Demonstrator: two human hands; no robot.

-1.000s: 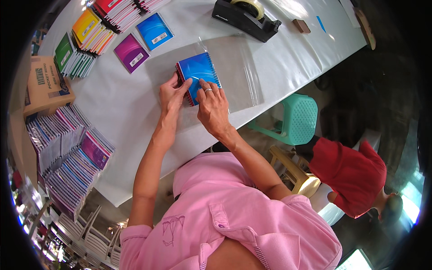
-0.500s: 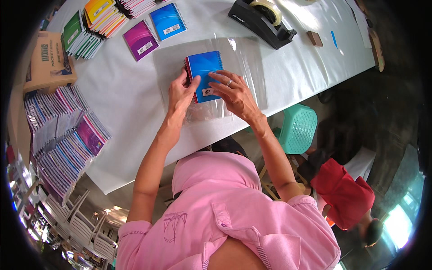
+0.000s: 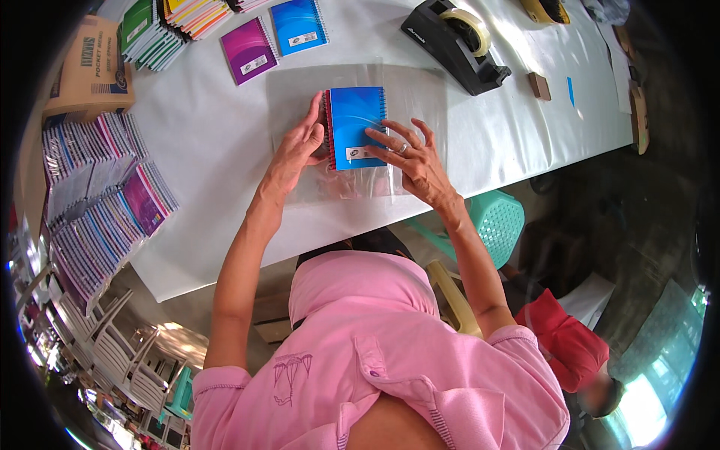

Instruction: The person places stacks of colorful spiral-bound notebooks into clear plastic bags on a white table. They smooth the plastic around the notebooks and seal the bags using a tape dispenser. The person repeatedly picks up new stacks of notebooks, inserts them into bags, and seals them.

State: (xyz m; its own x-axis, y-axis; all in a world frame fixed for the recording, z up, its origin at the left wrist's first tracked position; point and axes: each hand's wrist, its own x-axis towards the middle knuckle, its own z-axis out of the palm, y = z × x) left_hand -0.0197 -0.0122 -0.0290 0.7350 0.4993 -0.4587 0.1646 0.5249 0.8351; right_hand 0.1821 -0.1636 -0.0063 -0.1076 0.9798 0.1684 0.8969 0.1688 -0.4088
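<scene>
A small stack of spiral notepads lies on clear plastic sheets (image 3: pixel 424 97) near the table's front edge. A blue notepad (image 3: pixel 352 116) is on top, its wire along the right side; a red-edged one (image 3: pixel 328 142) shows beneath it at the left. My left hand (image 3: pixel 298 150) is open beside the stack's left edge, fingers stretched out and thumb off the cover. My right hand (image 3: pixel 416 165) is open too, its spread fingertips resting on the blue cover's right side.
A purple notepad (image 3: pixel 249 51) and another blue one (image 3: pixel 300 26) lie beyond the sheets. Notepad piles (image 3: pixel 101 225) and a cardboard box (image 3: pixel 90 64) line the left. A black tape dispenser (image 3: pixel 454 52) and a small brown block (image 3: pixel 539 86) sit at the right. Someone in red (image 3: pixel 566 341) is lower right.
My left thumb has come off the blue cover and the left fingers have straightened along the stack's edge. My right fingers have spread and shifted toward the right edge.
</scene>
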